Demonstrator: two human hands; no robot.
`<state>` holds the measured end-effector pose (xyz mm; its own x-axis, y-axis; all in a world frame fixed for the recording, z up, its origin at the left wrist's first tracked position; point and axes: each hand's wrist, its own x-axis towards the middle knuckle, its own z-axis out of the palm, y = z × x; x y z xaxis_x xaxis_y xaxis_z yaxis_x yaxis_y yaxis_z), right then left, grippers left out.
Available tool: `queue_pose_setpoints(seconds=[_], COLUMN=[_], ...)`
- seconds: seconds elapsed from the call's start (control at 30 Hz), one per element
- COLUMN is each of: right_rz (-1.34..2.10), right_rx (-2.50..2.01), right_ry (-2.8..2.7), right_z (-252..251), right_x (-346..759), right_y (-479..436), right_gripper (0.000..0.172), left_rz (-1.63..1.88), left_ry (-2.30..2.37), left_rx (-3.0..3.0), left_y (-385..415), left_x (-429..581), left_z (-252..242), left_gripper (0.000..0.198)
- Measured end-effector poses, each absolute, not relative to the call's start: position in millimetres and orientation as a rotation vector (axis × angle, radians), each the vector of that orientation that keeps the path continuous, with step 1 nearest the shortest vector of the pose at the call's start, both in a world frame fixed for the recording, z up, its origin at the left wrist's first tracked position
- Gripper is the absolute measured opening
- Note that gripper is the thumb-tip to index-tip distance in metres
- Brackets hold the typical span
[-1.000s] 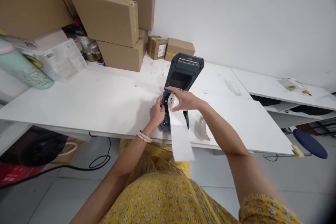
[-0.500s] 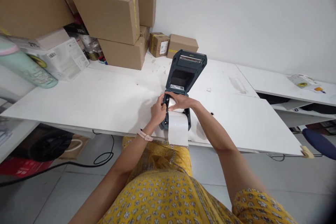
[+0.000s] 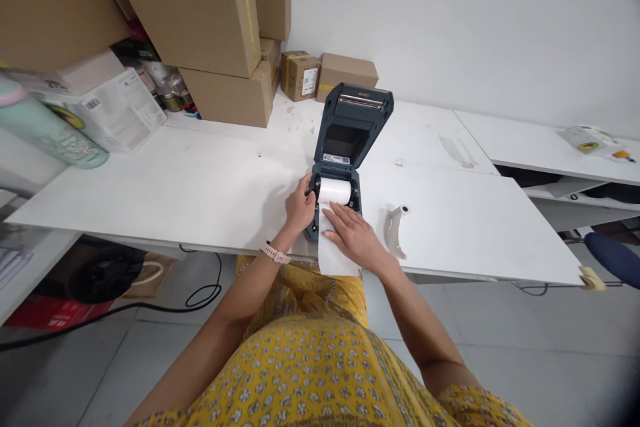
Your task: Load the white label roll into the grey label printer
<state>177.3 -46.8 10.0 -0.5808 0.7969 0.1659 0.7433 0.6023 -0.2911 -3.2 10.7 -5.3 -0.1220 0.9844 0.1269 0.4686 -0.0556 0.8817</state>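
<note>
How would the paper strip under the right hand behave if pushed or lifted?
The paper strip would probably buckle when pushed, since it looks thin. Lifting might also turn the white roll, from which it seems to feed.

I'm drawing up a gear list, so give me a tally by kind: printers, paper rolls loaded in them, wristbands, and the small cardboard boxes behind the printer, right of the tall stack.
Printer: 1
Paper roll: 1
Wristband: 1
Small boxes: 2 (left box, right box)
Total: 5
</note>
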Motion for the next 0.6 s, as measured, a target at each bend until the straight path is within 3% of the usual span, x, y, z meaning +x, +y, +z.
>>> queue_pose_setpoints(seconds=[0.3,0.6], right_rz=[0.196,0.167], right_rx=[-1.304,-1.333], right_ry=[-2.399,-2.345], right_z=[-7.1,-2.0], right_x=[159.0,160.4], right_y=[-72.0,-76.1], right_gripper=[0.069,0.052], left_rz=[1.138,1.192], left_ry=[1.619,1.574], left_rx=[1.524,1.511], left_y=[10.2,11.1], left_x=[-3.8,-4.7], left_z=[-5.7,-11.3], left_gripper=[0.05,0.049])
